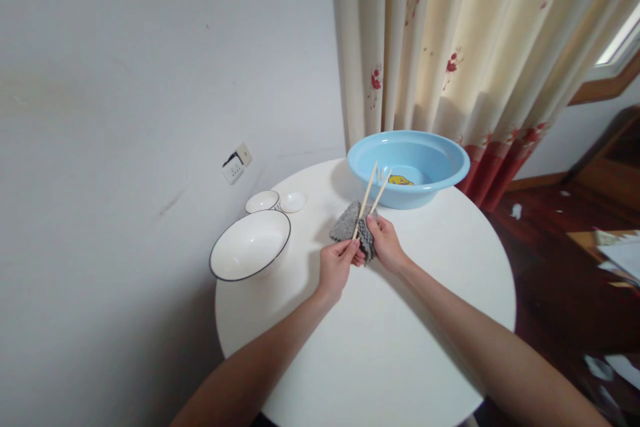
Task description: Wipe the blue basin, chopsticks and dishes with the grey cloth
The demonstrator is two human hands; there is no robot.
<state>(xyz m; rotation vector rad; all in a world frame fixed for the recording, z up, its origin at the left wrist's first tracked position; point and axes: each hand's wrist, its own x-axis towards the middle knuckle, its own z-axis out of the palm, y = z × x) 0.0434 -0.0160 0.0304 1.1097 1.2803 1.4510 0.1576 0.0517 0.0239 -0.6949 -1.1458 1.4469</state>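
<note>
Possibly, a slip is being invited by the splay of the slim, pale chopsticks [367, 193]: one is being pinched low by the left hand [337, 267], while nubbly grey cloth [345, 222] is being clasped against them by the right hand [386, 242]. All is being held over the white table [390, 353], near a glossy blue basin [410, 199].

Free passage: near middle and right of the round white table [380, 347]. Obstacles: chopsticks [367, 193] at centre; blue plastic basin [410, 199] at far right; black-rimmed bowl [250, 250], two small dishes [293, 202] and wall [125, 147] at left.
</note>
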